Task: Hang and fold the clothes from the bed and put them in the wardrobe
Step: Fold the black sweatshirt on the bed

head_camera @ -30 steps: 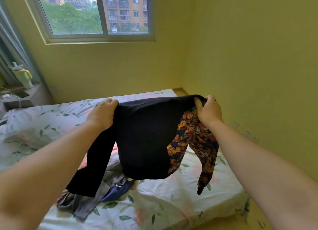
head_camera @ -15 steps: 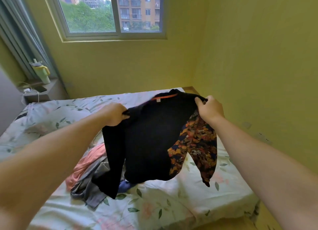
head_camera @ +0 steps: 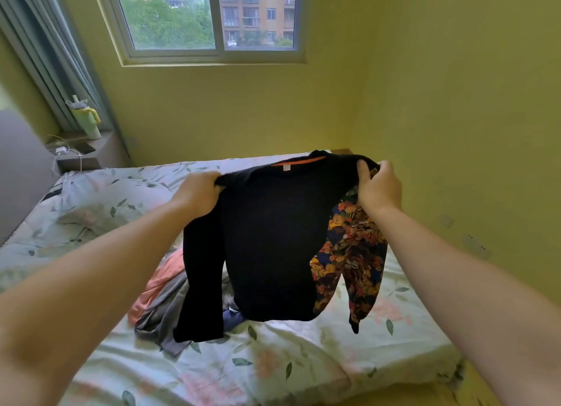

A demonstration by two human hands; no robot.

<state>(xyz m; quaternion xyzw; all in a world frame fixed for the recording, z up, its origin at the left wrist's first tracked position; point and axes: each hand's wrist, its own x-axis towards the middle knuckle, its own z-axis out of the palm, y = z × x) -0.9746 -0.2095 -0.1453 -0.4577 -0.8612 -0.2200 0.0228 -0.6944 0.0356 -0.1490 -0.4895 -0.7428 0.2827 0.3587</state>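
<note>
Now both hands, left hand point(head_camera: 198, 197) and right hand point(head_camera: 379, 188), grip the black sweater point(head_camera: 273, 238) by its shoulders; it hangs collar up, hem down, above the bed point(head_camera: 273, 360).

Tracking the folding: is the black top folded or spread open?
Spread open, not folded. The left hand and right hand hold the black top up by its shoulders, body and sleeves hanging full length.

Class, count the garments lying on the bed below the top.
3, heaped together: pink at the back, grey in front, blue under the top, which may hide more.

Soft daylight from window point(head_camera: 212, 20); wide-angle edge distortion, slight blur.
</note>
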